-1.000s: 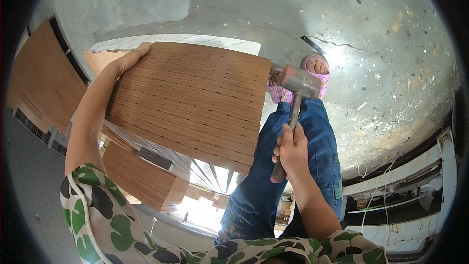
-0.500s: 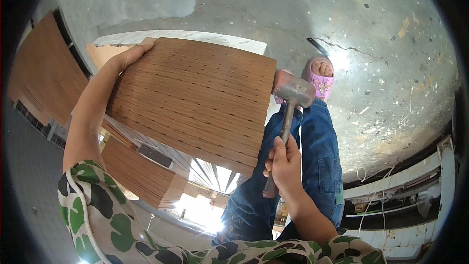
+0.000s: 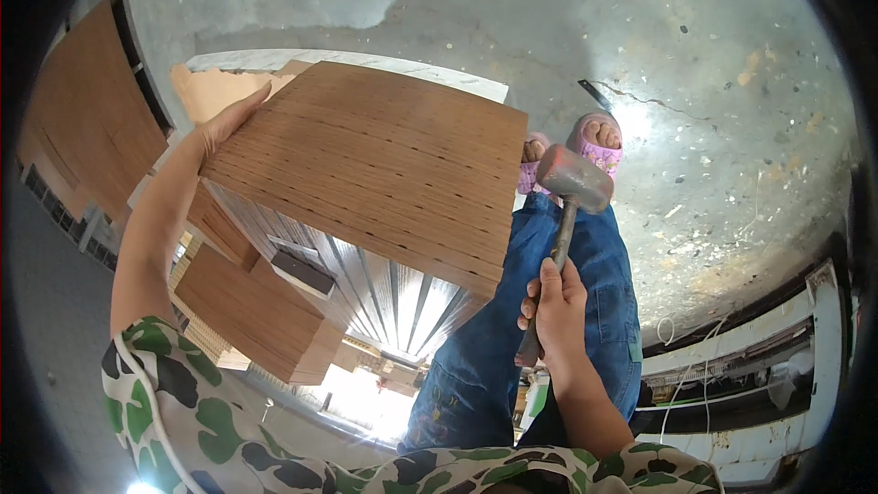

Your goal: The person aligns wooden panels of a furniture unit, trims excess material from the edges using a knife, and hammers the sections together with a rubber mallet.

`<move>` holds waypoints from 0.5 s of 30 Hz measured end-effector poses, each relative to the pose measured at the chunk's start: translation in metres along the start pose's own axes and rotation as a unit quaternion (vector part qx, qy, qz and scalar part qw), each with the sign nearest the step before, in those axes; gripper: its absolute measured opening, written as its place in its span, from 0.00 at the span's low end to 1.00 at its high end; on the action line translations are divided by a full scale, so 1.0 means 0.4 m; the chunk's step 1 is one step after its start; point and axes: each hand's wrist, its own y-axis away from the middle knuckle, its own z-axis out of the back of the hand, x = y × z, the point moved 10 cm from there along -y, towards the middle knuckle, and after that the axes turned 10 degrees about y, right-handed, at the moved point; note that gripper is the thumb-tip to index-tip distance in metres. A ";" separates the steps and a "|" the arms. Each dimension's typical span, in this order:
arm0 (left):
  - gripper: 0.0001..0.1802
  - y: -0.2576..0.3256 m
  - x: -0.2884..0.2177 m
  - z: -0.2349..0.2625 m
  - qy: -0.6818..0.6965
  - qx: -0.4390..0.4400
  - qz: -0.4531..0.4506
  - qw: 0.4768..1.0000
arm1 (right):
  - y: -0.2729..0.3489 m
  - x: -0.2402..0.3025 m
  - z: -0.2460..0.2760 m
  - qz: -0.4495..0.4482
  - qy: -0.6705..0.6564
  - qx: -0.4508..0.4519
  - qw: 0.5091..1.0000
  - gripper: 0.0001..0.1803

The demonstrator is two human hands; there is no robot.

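Note:
A thick block of stacked brown wood-grain boards [image 3: 384, 155] stands before me, its upper face lined with parallel seams and dark dashes. My left hand [image 3: 236, 119] lies along the block's left edge, fingers stretched out flat against it. To the right of the block, my right hand [image 3: 558, 306] is wrapped round the handle of a mallet [image 3: 576, 180]. The mallet's grey, cylinder-shaped head has a reddish end facing the block, with a gap between them. On the block's near side, shiny grey stripes fan downward.
Another brown board stack [image 3: 247, 311] stands nearer on the left, and more brown panels [image 3: 82, 110] lie farther left. A white marbled strip [image 3: 412, 73] runs behind the block. My feet in pink sandals [image 3: 599, 142] are beside it. A white metal rack [image 3: 732, 444] with cables stands at lower right.
The mallet has drawn back to the right, away from the block's right edge. My left hand has slid nearer along the left edge, its fingers straightening. More of the block's near side shows.

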 end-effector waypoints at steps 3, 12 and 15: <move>0.41 -0.011 0.014 -0.001 0.050 0.042 -0.012 0.998 | 0.034 0.015 -0.024 -0.016 0.045 0.051 0.998 0.09; 0.40 -0.036 0.006 0.032 0.094 0.020 -0.078 0.992 | 0.086 0.012 -0.014 -0.026 0.013 0.006 1.000 0.07; 0.39 -0.021 -0.005 -0.001 0.140 0.043 -0.087 0.985 | 0.097 0.016 -0.045 -0.049 -0.006 0.044 0.998 0.07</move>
